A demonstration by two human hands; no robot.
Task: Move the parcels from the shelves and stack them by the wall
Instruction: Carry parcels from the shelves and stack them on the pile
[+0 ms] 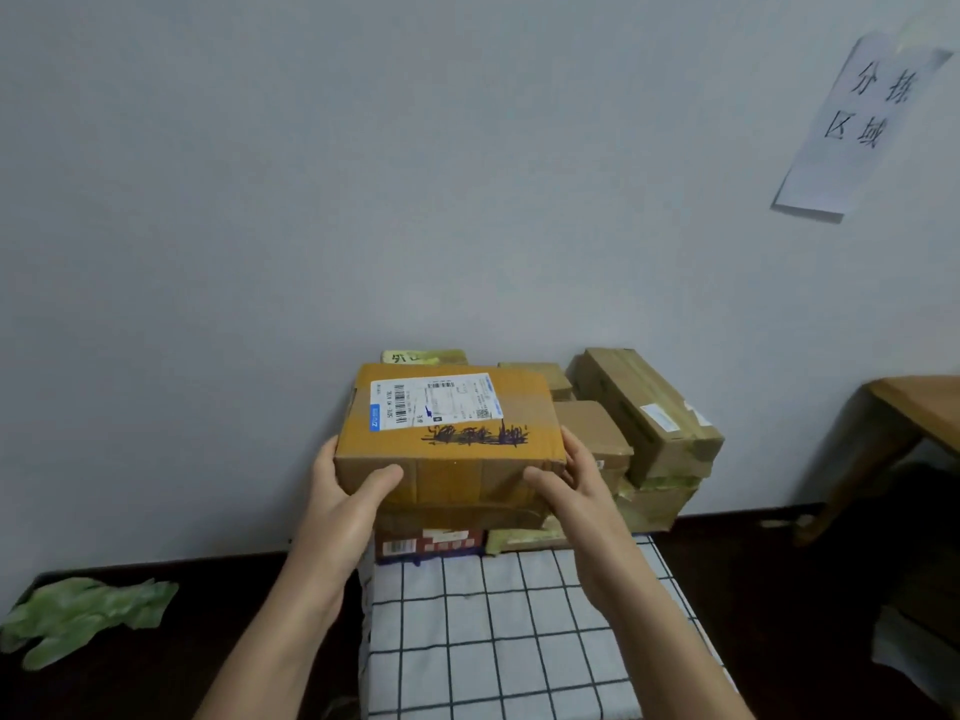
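A brown cardboard parcel (451, 439) with a white shipping label and dark scribbles on top is held in front of the wall. My left hand (343, 504) grips its left end, thumb on the front face. My right hand (576, 485) grips its right end, thumb on the front face too. The parcel sits over a stack of parcels (447, 532) against the wall; whether it rests on them I cannot tell. More brown parcels (644, 423) are piled to the right, one long box tilted on top.
A white cloth with a black grid (519, 631) covers a low surface below the stack. A green plastic bag (83, 615) lies on the dark floor at left. A wooden table (919, 407) stands at right. A paper sign (862, 127) hangs on the wall.
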